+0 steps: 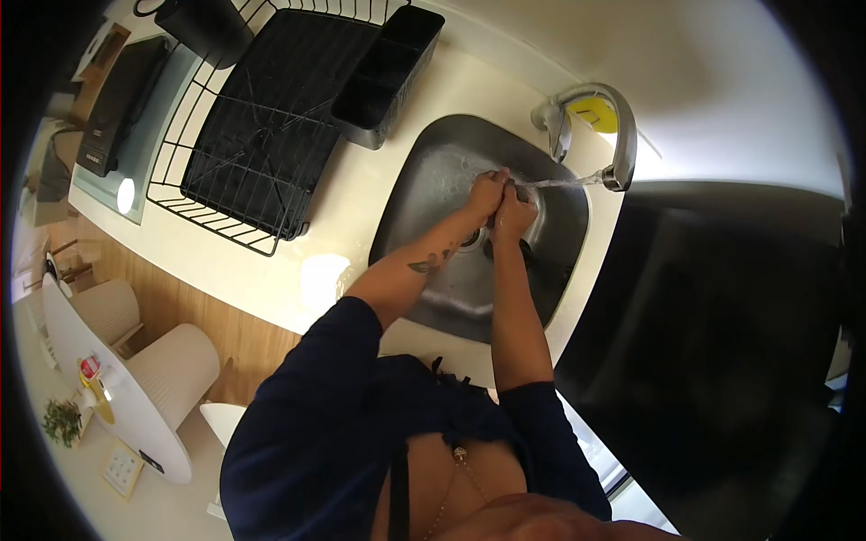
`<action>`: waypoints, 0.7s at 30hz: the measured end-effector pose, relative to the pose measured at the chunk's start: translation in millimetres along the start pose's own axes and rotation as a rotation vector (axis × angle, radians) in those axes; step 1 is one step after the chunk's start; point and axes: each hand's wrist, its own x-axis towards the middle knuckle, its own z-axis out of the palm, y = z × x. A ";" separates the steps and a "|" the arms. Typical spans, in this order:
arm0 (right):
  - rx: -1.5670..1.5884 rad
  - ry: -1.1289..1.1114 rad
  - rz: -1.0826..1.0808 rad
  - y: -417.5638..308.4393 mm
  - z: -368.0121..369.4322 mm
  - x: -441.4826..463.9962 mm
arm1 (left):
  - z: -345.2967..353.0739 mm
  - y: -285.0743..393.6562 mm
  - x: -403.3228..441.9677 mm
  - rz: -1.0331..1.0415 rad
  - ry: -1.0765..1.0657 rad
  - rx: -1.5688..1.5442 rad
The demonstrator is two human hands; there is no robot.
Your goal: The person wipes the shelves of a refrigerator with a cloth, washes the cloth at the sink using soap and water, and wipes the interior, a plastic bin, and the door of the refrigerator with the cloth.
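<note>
Water runs from the metal faucet (622, 144) onto my two hands, which are close together over the steel sink (433, 153). My left hand (488, 194), on the arm with a dark tattoo, has its fingers curled and meets my right hand (517, 215). The fingers of my right hand are bent as well, near the water stream. Whatever lies between the hands, if anything, is too small and hidden to make out. Below them are the drain (470, 238) and a dark object beside it, partly covered by my right wrist.
Left of the sink stands a black wire dish rack (262, 135) with a black utensil holder (388, 77) and a dark cup (206, 32). Something yellow (593, 114) is behind the faucet. A dark surface (704, 361) lies to the right; a white table (135, 388) and chairs stand lower left.
</note>
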 end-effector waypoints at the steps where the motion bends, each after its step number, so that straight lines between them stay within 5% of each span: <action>1: -0.001 -0.003 -0.003 3.2 -5.4 8.9 | -1.4 13.7 -3.6 0.059 -0.009 0.067; 3: -0.726 -0.180 -0.125 10.4 -30.8 29.1 | -10.8 26.9 -13.2 0.047 -0.081 0.245; 4: -0.844 -0.221 -0.278 19.4 -40.0 37.3 | -15.9 29.0 -10.7 0.085 -0.181 0.340; 7: -0.471 -0.265 -0.224 6.9 -47.5 43.8 | -22.8 28.8 -0.6 0.155 -0.270 0.534; 8: -0.228 -0.473 -0.068 -29.0 -45.9 30.3 | -26.1 27.0 10.0 0.185 -0.413 0.531; 12: -0.479 -0.651 -0.095 -18.0 -51.7 44.9 | -45.6 50.8 4.4 0.405 -0.686 0.785; 16: -0.205 -0.481 -0.007 -44.6 -49.3 40.0 | -78.3 66.4 -11.2 0.299 -0.566 0.904; 17: -0.056 -0.377 0.003 -42.6 -51.5 41.9 | -87.3 62.3 -5.2 0.110 -0.532 0.834; 19: -0.293 -0.424 -0.148 -50.2 -60.2 40.4 | -92.9 39.3 7.4 -0.075 -0.493 0.759; 21: -0.533 -0.471 -0.295 -58.7 -67.0 34.4 | -94.5 8.6 15.6 -0.192 -0.166 0.066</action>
